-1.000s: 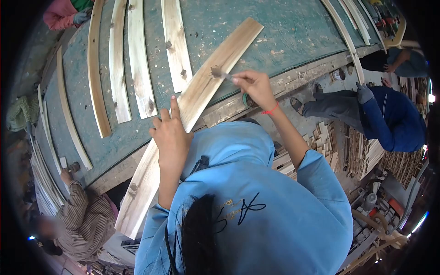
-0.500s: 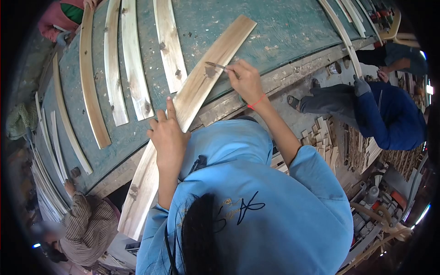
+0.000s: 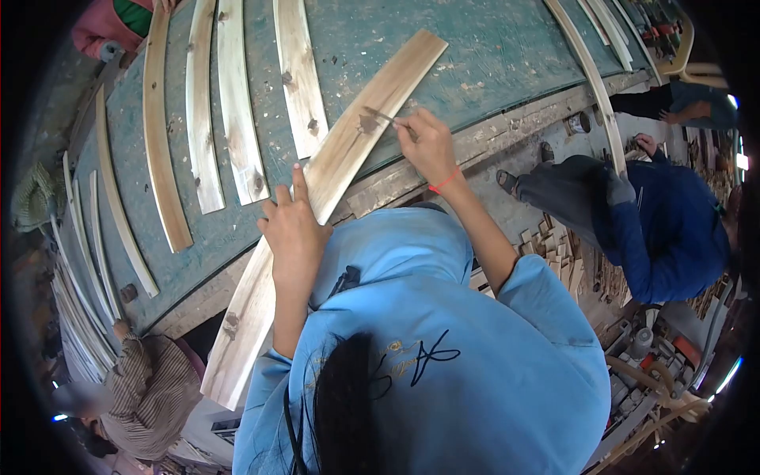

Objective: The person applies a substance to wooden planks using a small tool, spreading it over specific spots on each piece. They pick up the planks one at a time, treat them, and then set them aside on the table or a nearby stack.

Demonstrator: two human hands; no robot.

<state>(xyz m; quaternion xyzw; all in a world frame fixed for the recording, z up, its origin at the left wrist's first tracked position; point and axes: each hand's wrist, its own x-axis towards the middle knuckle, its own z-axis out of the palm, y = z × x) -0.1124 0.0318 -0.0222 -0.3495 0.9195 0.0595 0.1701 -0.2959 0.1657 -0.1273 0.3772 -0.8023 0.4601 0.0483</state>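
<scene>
A long wooden board (image 3: 340, 170) lies slanted across the table's near edge, its lower end reaching past my left side. My left hand (image 3: 294, 233) rests on the board around its middle, fingers spread and the index finger pointing up along it. My right hand (image 3: 427, 142) is closed in a pinch on a small putty knife (image 3: 380, 114) with a thin dark blade. The blade's tip is at a dark brown patch of filler (image 3: 367, 124) on the board's upper part. Another dark knot (image 3: 230, 323) shows near the lower end.
Several more boards (image 3: 237, 103) lie on the green table (image 3: 356, 47) to the left. A person in a dark blue jacket (image 3: 673, 222) holds a long strip (image 3: 594, 71) at the right. Another in a striped top (image 3: 154, 388) is at lower left. Wood offcuts (image 3: 554, 249) lie on the floor.
The putty knife and my right hand have shifted slightly over the dark patch. The person in blue has leaned lower and moved the long strip. My left hand stays on the board.
</scene>
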